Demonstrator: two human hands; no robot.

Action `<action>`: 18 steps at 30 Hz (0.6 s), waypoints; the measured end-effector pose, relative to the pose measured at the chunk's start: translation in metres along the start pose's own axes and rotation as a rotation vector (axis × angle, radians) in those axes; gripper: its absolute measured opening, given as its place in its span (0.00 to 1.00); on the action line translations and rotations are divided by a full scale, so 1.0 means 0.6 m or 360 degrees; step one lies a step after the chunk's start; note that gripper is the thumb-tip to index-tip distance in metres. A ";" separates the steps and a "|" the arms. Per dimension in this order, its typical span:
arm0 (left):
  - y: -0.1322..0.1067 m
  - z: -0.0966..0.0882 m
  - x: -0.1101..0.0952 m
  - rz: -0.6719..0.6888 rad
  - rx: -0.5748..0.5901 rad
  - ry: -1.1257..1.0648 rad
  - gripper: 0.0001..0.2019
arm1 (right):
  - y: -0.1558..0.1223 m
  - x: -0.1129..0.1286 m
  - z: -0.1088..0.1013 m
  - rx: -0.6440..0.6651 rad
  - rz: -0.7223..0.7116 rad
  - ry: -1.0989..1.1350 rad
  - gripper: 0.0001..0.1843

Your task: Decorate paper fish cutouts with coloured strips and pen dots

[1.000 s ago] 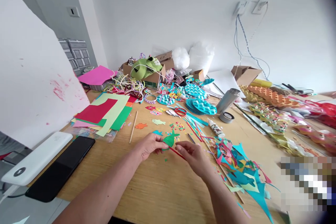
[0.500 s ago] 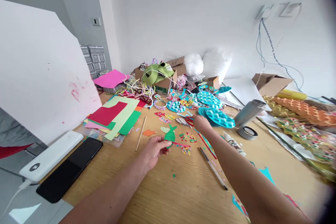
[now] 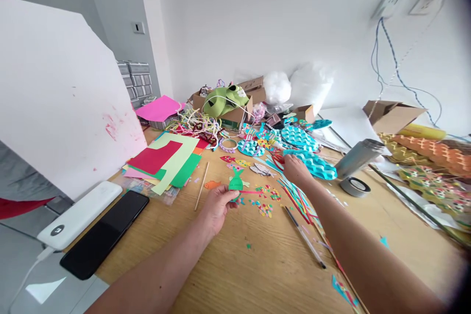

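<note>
My left hand (image 3: 218, 208) pinches a green paper fish (image 3: 236, 182) tail up above the table. A thin pinkish-red paper strip (image 3: 250, 192) sticks out to the right from the same pinch. Farther off, my right hand (image 3: 295, 169) is closed on a bunch of coloured paper strips (image 3: 300, 201), mostly blue and red; its fingertips are partly hidden. Small confetti-like paper bits (image 3: 265, 207) lie between the hands. Beyond them are paper fish: a red one (image 3: 227, 159), a yellow one (image 3: 243, 163), an orange one (image 3: 212, 185) and grey-white ones (image 3: 262, 170).
Coloured paper sheets (image 3: 165, 162), a wooden stick (image 3: 201, 186), a black phone (image 3: 105, 235) and a white power bank (image 3: 79, 213) are on the left. At right are a pen (image 3: 305, 238), blue egg-carton pieces (image 3: 316, 164), a metal flask (image 3: 358, 157) and its lid (image 3: 355, 186).
The view has shifted slightly left. My right hand stays over the paper strips, which now lie more fanned out. The green fish has tilted a little in my left hand.
</note>
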State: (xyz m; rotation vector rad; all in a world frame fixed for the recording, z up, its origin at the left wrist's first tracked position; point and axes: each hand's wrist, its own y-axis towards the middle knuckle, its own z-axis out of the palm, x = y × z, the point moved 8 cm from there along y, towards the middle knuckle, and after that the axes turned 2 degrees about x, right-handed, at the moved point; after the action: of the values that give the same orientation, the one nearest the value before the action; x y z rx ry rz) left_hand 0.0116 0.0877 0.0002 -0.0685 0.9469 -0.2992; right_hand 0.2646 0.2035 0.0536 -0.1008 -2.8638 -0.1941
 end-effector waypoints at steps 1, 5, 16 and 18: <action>0.000 0.000 0.000 0.0015 0.0001 -0.0011 0.17 | -0.010 -0.002 -0.011 -0.0035 0.0039 0.0089 0.13; 0.001 -0.001 -0.003 0.0069 -0.0006 -0.0043 0.16 | -0.089 0.020 -0.040 -0.0079 0.0073 0.0500 0.11; -0.009 0.008 -0.016 0.0157 0.0049 -0.0188 0.13 | -0.341 0.215 0.087 0.0387 0.0004 0.1836 0.28; -0.011 0.010 -0.016 0.0163 0.0057 -0.0209 0.13 | -0.339 0.216 0.112 0.0382 -0.0011 0.1726 0.26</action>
State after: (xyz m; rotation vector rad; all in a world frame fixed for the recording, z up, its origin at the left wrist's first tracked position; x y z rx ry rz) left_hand 0.0096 0.0837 0.0127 -0.0068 0.8117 -0.2145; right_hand 0.1046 0.0186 -0.0007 0.0541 -1.7848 0.0859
